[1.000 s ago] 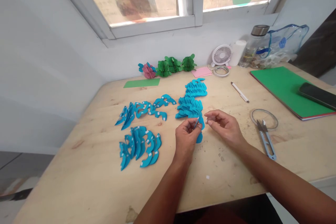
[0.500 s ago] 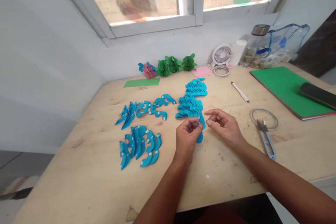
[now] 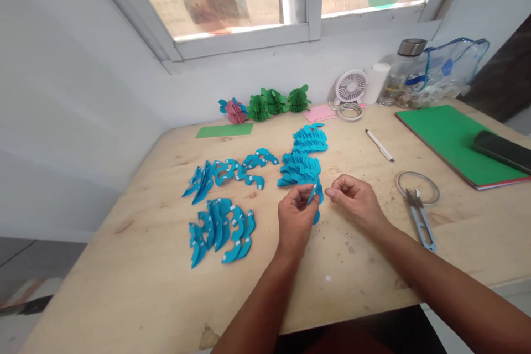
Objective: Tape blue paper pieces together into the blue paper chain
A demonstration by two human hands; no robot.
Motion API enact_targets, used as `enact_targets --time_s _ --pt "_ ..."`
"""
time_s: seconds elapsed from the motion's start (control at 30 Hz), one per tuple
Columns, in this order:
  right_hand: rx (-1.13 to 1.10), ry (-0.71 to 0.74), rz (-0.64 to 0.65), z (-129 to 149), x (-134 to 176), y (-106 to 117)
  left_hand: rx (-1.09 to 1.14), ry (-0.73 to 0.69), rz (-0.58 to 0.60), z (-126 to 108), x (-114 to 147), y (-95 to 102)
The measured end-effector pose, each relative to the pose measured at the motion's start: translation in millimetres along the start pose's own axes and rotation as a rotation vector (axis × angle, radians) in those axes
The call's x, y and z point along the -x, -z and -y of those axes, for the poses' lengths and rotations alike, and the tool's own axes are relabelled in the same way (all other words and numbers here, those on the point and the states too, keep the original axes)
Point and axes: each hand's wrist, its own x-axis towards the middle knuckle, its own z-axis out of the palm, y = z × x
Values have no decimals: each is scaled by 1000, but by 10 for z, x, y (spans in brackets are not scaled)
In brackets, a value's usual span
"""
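Observation:
Between the thumb and fingers of my left hand (image 3: 296, 213) is a small blue paper cutout (image 3: 313, 192) with a white patch on it. My right hand (image 3: 357, 200) hovers just to the right, thumb and forefinger pinched together; whatever they hold, if anything, is too small to make out. Beyond my left hand lies a row of folded blue paper pieces (image 3: 299, 168), with another bunch (image 3: 310, 138) behind it. To the left, curved blue cutouts with white patches lie in a front group (image 3: 219, 227) and a back group (image 3: 226, 171).
Thread snips (image 3: 423, 227) lie by a tape roll (image 3: 431, 199) at right, near a white pen (image 3: 379, 145). A green folder (image 3: 440, 144) carries a dark phone (image 3: 504, 149). Along the wall stand green paper figures (image 3: 274, 101), a small fan (image 3: 350, 87) and a bottle (image 3: 392, 86).
My right hand's fingers have closed from a looser spread into a pinch, a little farther from my left hand. The cutout in my left hand has turned, showing more of its face.

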Motion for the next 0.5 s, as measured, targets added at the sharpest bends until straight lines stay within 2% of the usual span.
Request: enact_targets --time_s 0.17,0.33,0.5 --pt "-202 -45 78 14 -14 7 17 12 -9 -13 3 -6" --pt "-408 -150 116 29 -23 12 29 32 -9 -33 4 -15" --pt "-478 -184 132 19 -27 19 55 49 33 -51 13 -15"
